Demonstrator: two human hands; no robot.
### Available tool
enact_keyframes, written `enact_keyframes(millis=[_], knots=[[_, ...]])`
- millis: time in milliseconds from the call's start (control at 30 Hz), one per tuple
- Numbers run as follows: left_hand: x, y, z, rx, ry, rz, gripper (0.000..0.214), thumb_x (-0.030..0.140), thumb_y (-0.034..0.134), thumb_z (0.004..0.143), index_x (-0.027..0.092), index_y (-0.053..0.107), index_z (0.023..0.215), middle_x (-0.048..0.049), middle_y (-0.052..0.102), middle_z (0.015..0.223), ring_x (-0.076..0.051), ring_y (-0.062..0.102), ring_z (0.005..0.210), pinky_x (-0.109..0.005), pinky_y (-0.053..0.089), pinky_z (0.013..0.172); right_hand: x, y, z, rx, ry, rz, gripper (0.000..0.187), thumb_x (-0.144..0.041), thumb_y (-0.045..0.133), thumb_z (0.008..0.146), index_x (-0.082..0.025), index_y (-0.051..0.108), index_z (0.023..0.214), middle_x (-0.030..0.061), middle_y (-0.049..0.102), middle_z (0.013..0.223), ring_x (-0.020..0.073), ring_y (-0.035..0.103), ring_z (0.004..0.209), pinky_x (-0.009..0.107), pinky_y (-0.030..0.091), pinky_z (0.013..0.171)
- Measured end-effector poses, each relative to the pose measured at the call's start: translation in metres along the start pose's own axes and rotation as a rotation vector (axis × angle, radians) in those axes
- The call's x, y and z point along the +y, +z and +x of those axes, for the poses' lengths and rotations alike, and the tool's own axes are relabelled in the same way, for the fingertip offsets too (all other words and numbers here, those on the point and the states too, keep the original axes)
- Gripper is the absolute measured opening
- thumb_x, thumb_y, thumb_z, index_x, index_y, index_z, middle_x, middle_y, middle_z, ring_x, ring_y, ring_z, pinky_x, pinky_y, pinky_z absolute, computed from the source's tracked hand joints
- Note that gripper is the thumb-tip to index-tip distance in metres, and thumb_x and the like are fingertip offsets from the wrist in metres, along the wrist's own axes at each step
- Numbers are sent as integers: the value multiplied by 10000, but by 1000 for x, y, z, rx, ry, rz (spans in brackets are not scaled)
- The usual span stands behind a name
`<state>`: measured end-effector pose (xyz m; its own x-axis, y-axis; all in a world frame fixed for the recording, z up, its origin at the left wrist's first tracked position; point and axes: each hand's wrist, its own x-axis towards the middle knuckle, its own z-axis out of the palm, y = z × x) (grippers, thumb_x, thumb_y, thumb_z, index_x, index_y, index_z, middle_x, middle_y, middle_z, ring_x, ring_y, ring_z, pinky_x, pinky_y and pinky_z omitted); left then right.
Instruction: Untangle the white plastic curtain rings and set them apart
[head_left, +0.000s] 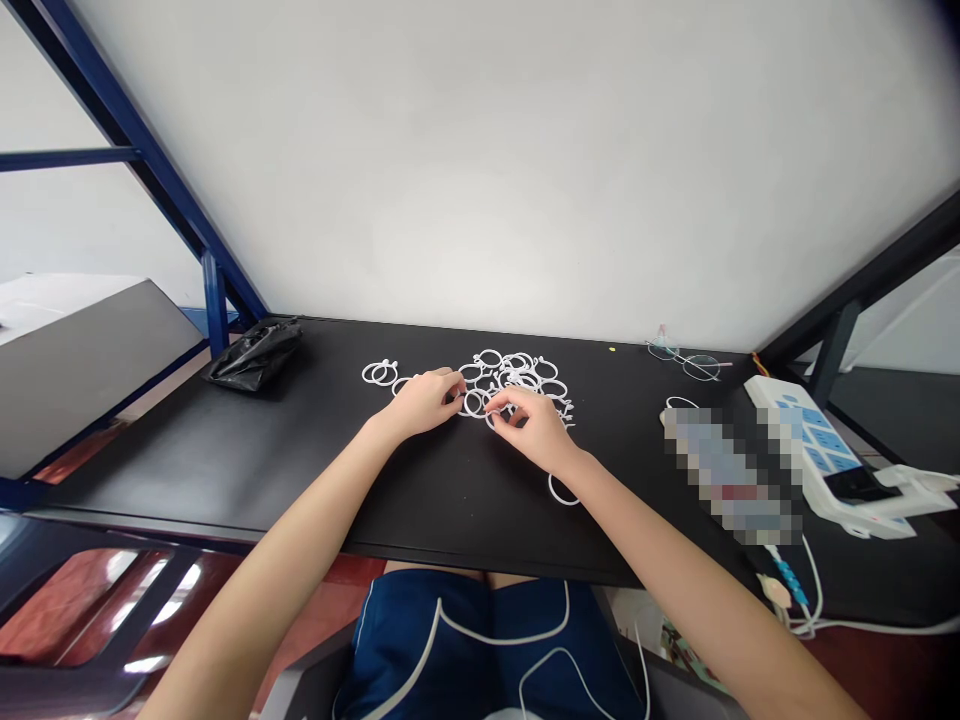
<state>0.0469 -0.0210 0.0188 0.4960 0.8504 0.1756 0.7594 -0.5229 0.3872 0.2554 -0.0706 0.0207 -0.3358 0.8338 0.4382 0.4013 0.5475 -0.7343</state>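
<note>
A heap of several white plastic rings (525, 375) lies on the black table (247, 450). My left hand (424, 400) rests at the heap's left edge, its fingertips pinched on one white ring (473, 403). Close beside it, my right hand (532, 425) curls its fingers around another white ring at the heap's front. The two hands nearly touch at their fingertips. Two linked rings (380, 373) lie apart to the left, and a single ring (561, 492) sits partly under my right wrist.
A crumpled black bag (256, 355) lies at the table's back left. Eyeglasses (686, 360) rest at the back right. A white power strip (817, 450) with cables and a blurred-out object (727, 465) occupy the right side. A white wall stands behind the table.
</note>
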Motion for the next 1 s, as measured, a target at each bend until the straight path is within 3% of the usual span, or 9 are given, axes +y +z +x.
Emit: enact_keyframes(millis=[167,267,400,500,600,800,900,1000], knots=[[5,2,1,67,13,-51,109,273,521,839,201,603,835,-2,664,776,-149,597,650,-248,390,580,0,0,0,45,-8,27,96,-146,569,817,-206,643,812,43,641,855,168,630,779,259,552,557],[10,3,1,211,4,-88,155,296,504,882,195,606,823,-1,673,765,-137,588,632,-249,403,600,-1,0,0,94,-21,50,66,-176,595,820,-207,619,767,53,637,884,180,632,812,264,557,558],[17,0,-3,360,69,-184,276,286,344,978,185,601,986,-31,685,866,-132,606,683,-253,446,657,0,1,1,117,-12,59,81,-202,611,828,-210,605,748,43,630,847,183,630,809,277,566,582],[22,-3,-5,296,156,-253,280,381,448,948,181,578,1096,-62,668,1009,-134,611,712,-257,479,667,3,1,1,118,-5,39,57,-203,610,833,-210,607,777,34,608,813,177,624,775,295,578,604],[26,1,-5,173,209,-296,451,501,621,836,188,567,1155,-71,646,1079,-133,592,702,-252,489,630,7,1,1,122,-38,3,57,-175,596,832,-215,602,792,35,606,825,178,615,769,322,591,640],[27,7,-3,117,205,-251,368,531,525,903,187,641,966,-13,645,805,-108,519,597,-241,439,606,8,0,1,151,-98,-39,136,-101,548,822,-220,611,811,46,629,893,185,629,796,329,584,655],[25,5,-4,118,213,-219,442,567,634,815,193,602,1046,-15,640,889,-105,545,618,-230,449,601,7,0,1,171,-114,-1,108,-123,580,827,-220,615,798,45,632,882,188,632,799,323,587,637],[25,4,-6,111,232,-158,430,516,627,844,212,557,1140,-17,637,967,-94,548,600,-226,441,587,6,-1,2,209,-125,10,107,-123,579,831,-216,627,806,48,645,886,191,639,816,321,588,637]])
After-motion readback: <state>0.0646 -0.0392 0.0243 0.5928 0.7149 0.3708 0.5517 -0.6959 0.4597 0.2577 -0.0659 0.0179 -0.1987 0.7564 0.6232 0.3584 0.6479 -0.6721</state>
